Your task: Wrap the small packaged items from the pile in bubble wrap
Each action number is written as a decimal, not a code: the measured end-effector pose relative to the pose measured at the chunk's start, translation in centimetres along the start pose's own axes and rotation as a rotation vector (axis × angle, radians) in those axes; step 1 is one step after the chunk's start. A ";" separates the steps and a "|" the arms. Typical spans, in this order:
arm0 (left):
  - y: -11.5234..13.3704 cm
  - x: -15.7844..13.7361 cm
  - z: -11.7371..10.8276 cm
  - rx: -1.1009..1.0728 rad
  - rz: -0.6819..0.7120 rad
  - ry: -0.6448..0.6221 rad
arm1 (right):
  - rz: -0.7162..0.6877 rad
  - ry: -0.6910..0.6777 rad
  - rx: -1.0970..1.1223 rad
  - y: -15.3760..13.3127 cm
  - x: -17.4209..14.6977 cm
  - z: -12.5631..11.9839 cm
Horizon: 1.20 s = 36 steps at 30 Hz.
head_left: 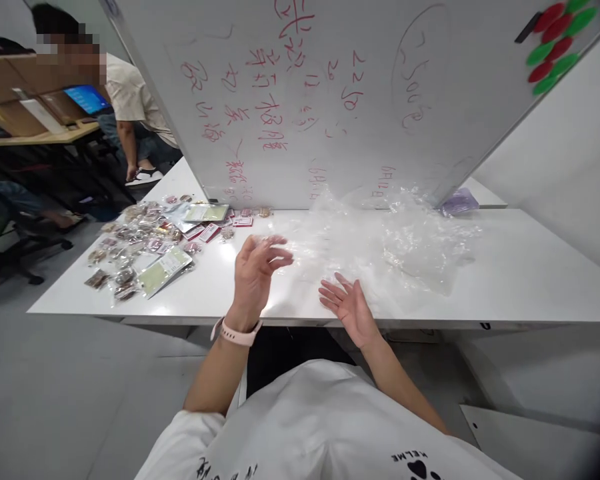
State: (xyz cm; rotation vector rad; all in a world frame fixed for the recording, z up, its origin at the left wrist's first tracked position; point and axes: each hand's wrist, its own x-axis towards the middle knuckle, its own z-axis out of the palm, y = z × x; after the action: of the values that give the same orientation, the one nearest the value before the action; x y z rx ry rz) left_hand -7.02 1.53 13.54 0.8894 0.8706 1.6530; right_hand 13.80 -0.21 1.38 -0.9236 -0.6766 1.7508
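The person's two hands are held apart above the front part of the white worktop (525, 280). The left hand (254, 270) is raised with its fingers partly curled and pointing to the right; the clear film is so hard to make out there that one cannot tell whether the fingers grip any of it. The right hand (353, 308) is turned partly palm up near the front edge, its fingers spread and clamped on nothing that shows, with the fingertips by the near side of the film.

That thing, a loose, crumpled spread of clear plastic film (420, 250), lies on the worktop ahead of the hands and reaches off to the right (its edges fade into the white surface). A purple packet (459, 201) lies just behind its far right side.

To the left, well apart from the right hand, is a heap of small wrapped packets (125, 233), with a flat pale-green pack (164, 270) at its near side and another similar pack (207, 213) toward the back. A whiteboard (360, 147) with red writing stands behind the film.
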 end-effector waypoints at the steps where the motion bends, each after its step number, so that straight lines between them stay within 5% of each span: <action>1: -0.3 -1.2 -1.8 0.020 -0.025 0.082 | 0.031 -0.007 0.107 -0.1 -0.1 0.1; 5: -3.7 -4.4 -9.0 0.058 -0.203 0.372 | 0.042 -0.007 0.264 -1.3 0.5 -0.5; 8: -5.4 -5.3 -11.4 0.090 -0.306 0.482 | -0.039 0.097 0.127 -2.9 2.1 -0.8; 12: -4.2 -5.9 -10.4 0.103 -0.202 0.454 | -0.302 0.087 -0.145 -6.4 1.9 -0.2; 16: -1.6 -7.5 -9.3 0.048 -0.060 0.343 | -0.536 0.087 -0.231 -8.9 -2.3 -1.2; 19: -1.4 -7.5 -9.9 -0.049 -0.246 0.184 | -0.353 0.087 -0.340 -8.6 -3.6 -2.9; 23: -3.9 -2.9 -10.3 -0.249 -0.569 0.109 | 0.005 0.096 -0.271 -6.1 0.7 -2.7; 28: -7.9 5.3 -8.0 -0.329 -0.542 0.154 | 0.220 -0.107 -0.046 -2.4 9.0 1.8; 32: -7.1 9.8 -5.6 -0.076 -0.503 0.251 | 0.077 -0.002 -0.193 -3.7 14.0 4.8; 36: -0.8 9.2 -4.3 0.219 -0.032 0.225 | -0.332 -0.107 -0.345 -10.7 13.6 6.2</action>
State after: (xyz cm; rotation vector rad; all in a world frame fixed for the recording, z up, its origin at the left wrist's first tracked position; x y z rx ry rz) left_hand -12.31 10.08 12.11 0.8417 1.2329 1.6727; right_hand 11.34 16.05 9.53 -0.8894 -1.1595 1.4182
